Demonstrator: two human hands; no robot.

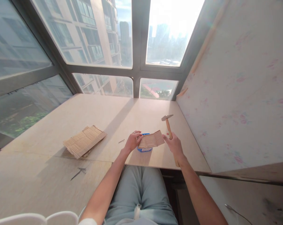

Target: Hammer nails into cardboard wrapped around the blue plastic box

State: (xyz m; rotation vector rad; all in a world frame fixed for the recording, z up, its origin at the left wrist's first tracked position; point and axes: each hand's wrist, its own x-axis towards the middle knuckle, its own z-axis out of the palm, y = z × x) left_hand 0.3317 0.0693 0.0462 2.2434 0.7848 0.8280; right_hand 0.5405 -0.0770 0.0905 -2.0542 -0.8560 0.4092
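My right hand (174,145) is closed around the wooden handle of a hammer (169,126), its metal head raised above the table. The fingertips of that hand are close to the right edge of a small piece of corrugated cardboard (151,140). At the cardboard's left end, my left hand (133,140) has its thumb and fingers pinched on it. Whether a nail is also between those fingertips is too small to tell. Beneath the cardboard sits a blue container (145,150), mostly covered. A thin nail (121,141) lies on the table left of my left hand.
A stack of corrugated cardboard (84,142) rests on the left of the pale table (104,109). Several dark nails (78,173) lie nearer to me. Windows rise behind the table, and a patterned wall (240,93) borders its right side. A cable (236,212) lies at lower right.
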